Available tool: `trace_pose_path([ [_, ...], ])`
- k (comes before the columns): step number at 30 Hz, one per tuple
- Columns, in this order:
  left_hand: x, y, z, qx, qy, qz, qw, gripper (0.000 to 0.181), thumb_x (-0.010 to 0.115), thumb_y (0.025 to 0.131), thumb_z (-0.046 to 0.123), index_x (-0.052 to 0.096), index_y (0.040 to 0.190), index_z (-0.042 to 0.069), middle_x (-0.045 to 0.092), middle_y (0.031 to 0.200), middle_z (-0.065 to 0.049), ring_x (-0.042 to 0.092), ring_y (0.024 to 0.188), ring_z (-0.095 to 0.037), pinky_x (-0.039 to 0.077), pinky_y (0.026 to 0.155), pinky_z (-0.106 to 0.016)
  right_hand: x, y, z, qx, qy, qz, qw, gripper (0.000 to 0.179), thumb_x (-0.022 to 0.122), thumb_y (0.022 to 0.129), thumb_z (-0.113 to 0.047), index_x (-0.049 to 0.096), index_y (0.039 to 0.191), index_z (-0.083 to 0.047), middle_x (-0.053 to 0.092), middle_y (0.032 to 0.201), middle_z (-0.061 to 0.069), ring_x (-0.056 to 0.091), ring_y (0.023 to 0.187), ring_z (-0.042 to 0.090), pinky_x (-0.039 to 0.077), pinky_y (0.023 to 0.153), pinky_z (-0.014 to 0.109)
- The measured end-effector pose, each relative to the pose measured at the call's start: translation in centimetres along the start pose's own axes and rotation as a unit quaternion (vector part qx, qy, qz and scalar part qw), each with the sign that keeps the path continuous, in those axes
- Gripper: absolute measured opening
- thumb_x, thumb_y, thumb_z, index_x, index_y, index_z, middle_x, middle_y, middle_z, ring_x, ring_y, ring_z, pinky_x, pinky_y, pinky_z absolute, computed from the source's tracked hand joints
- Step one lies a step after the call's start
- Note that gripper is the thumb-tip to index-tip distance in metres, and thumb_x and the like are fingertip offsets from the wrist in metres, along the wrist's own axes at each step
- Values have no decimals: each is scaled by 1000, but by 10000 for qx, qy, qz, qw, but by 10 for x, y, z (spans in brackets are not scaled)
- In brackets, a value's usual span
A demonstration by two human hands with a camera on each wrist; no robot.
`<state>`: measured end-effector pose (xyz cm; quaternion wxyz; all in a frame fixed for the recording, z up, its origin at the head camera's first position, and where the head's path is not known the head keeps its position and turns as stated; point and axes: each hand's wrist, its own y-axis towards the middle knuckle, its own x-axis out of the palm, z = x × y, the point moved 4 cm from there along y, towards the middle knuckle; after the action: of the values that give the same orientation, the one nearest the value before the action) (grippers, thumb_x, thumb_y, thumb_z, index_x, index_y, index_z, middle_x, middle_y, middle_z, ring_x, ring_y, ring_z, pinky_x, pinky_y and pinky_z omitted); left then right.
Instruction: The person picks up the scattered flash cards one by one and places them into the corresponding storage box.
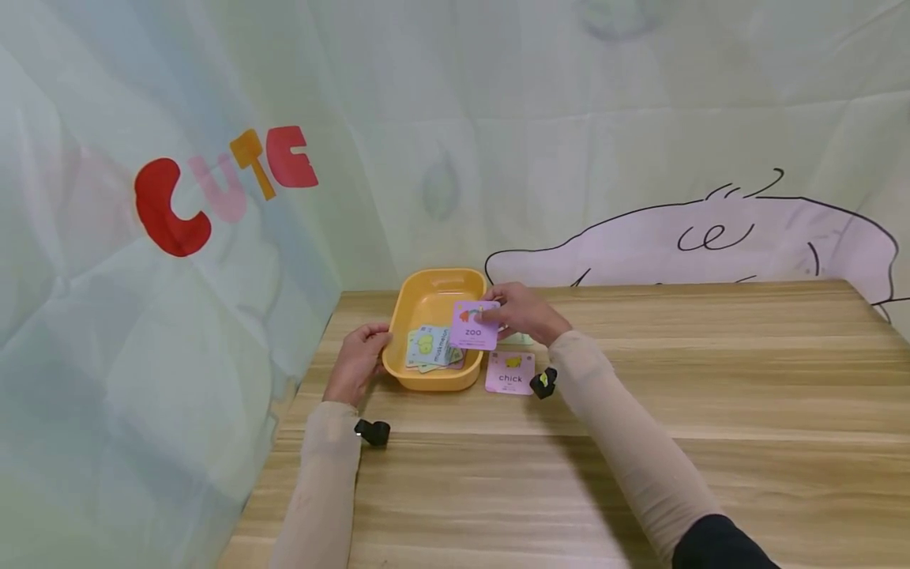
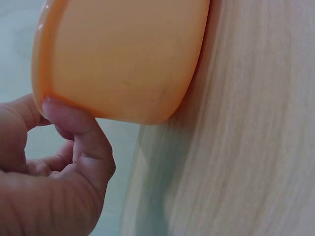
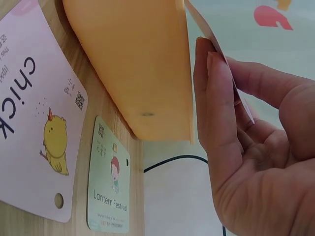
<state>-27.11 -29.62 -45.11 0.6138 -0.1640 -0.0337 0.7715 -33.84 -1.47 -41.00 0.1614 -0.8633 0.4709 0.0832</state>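
Note:
A yellow-orange plastic basin [image 1: 434,385] sits on the table with several flash cards inside, the top one a "muskmelon" card [image 1: 429,344]. My left hand [image 1: 358,362] pinches the basin's left rim between thumb and fingers; the left wrist view shows this grip on the basin wall [image 2: 128,59]. Over the basin's right rim, my right hand [image 1: 524,312] pinches a purple "zoo" card [image 1: 474,336] by its right side. On the table to the basin's right lie a pink "chick" card [image 1: 510,373] and a green "Lantern Festival" card [image 3: 109,182], partly covered by my right hand in the head view.
The wooden table [image 1: 640,379] stretches away to the right. A pale printed curtain [image 1: 426,118] hangs behind and along the left side, with "CUTE" lettering [image 1: 174,209]. Small black devices [image 1: 373,432] are worn at both wrists.

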Motion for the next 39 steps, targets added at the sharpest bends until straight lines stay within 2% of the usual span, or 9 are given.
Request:
trace_pose_path([
  [5, 1, 0, 2, 65, -33, -13, 10000, 34, 55, 105, 24, 57, 134, 7, 58, 123, -12, 58, 84, -16, 49, 61, -21, 2, 2, -1, 26, 72, 67, 9999, 24, 72, 95, -16, 66, 117, -8, 67, 120, 11, 69, 99, 27, 60, 81, 37],
  [14, 3, 0, 2, 12, -11, -8, 10000, 34, 54, 105, 24, 58, 134, 8, 58, 126, -12, 58, 88, -18, 50, 62, -21, 8, 3, -3, 33, 131, 177, 9998, 23, 72, 95, -16, 66, 115, -8, 65, 122, 11, 68, 99, 27, 61, 80, 37],
  [22, 4, -1, 4, 20, 8, -16, 10000, 34, 54, 105, 24, 57, 134, 8, 58, 126, -12, 58, 86, -18, 49, 61, -21, 12, 4, -7, 7, 124, 196, 9997, 20, 73, 94, -15, 66, 112, -7, 66, 119, 12, 68, 98, 26, 58, 89, 47],
  [32, 3, 0, 4, 18, -12, -10, 10000, 34, 55, 105, 24, 57, 134, 8, 58, 126, -12, 58, 87, -18, 49, 61, -22, 21, 7, -8, -139, -52, 389, 9991, 20, 72, 95, -15, 68, 113, -8, 69, 113, 11, 69, 95, 24, 60, 75, 34],
  [39, 2, -1, 1, 18, 17, -10, 10000, 35, 54, 105, 24, 57, 135, 7, 57, 127, -13, 57, 90, -19, 49, 62, -22, 26, 10, -8, -304, -11, 413, 9987, 20, 73, 94, -14, 69, 112, -7, 68, 111, 11, 70, 92, 23, 61, 73, 33],
])
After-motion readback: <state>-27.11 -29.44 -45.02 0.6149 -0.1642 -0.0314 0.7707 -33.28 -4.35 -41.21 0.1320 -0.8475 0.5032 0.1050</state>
